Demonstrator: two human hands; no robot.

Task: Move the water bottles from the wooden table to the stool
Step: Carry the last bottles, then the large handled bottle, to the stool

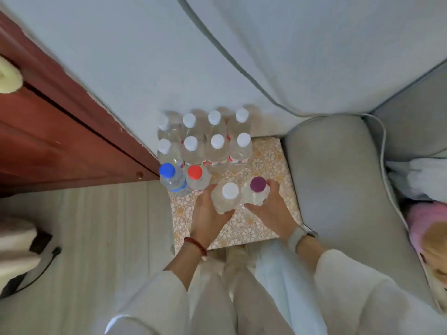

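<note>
Stool [266, 155] top mostly hidden under bottles, hands. Back-row bottles [203, 124] at 12 o'clock blurred. Labels unreadable. Sleeves cropped at 6 o'clock.

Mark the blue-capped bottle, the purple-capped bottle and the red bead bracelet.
blue-capped bottle [167, 169], head view, on its cap.
purple-capped bottle [257, 184], head view, on its cap.
red bead bracelet [195, 245], head view, on the beads across the wrist.

Clear glossy plastic bottles [217, 153], patterned stool top [266, 155], matt grey cloth sofa [338, 177].

Soft, even daylight, faint shadows, slight overall blur (worst toward the edges), strong wide-angle bending.
</note>
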